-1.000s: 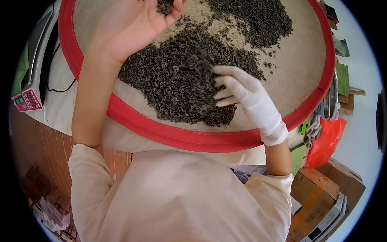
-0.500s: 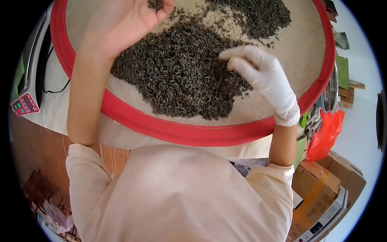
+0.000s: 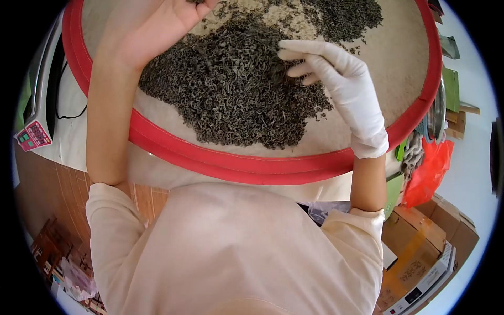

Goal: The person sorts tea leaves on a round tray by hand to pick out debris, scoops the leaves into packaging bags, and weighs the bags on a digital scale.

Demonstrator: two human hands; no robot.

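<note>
Under everything, a table [image 3: 71, 139] with pale covering, visible at the left. On it, a wide round tray [image 3: 388, 79] with red rim [image 3: 241, 169]. Could be bumped at the near edge by forearms or body, being so close to both; in such case, possible shifting of the whole load.

Inside the tray, toward the near left, a large heap [image 3: 226, 89] of dark curled leaves, probably tea. Farther away, a smaller heap [image 3: 349, 20], also dark, with a pale patch [image 3: 294, 18] of finer bits beside it. Easy to mix all these by one broad sweep.

Over the right border of the large heap, the right hand [image 3: 344, 79], in white glove, fingers loosely bent and apart, nothing seen gripped. With too hard raking, could break the brittle-looking curls.

By the upper left of this heap, the left hand [image 3: 149, 31], bare, palm toward the camera, something dark near the fingers. Cut there by the top edge, so cannot tell whether closed or loose. If tilted carelessly, could spill this small portion.

Smallest of all, some stray leaves [image 3: 357, 51], easily dragged by a passing glove.
</note>
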